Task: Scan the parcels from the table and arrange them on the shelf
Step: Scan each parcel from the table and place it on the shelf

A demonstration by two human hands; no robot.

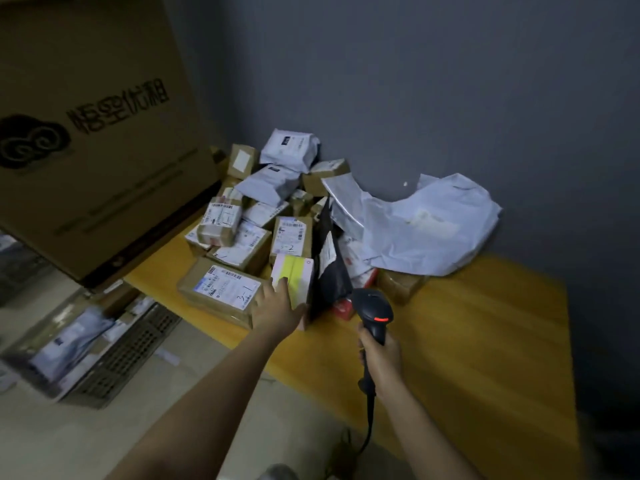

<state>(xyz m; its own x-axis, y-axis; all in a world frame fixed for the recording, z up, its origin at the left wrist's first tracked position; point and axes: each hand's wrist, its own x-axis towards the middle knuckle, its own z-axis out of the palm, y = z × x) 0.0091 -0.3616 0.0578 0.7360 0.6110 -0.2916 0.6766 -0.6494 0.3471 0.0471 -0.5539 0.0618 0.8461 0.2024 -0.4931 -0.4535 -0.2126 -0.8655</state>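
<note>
Head view shows many parcels (256, 216) piled at 11 o'clock, none shelved. Left hand (277, 304) lies flat on a pink box (294, 277); right hand (381, 355) grips the scanner (374, 311).

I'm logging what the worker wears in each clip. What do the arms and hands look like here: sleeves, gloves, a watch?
Both forearms are bare as far up as the frame shows: no sleeve or cuff in view. The left hand and the right hand wear no gloves. No watch, ring or wristband shows on either, though the picture is dim and slightly blurred.

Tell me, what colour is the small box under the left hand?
Pale pink with a yellow-green band, seen in the head view: small box, left hand.
</note>
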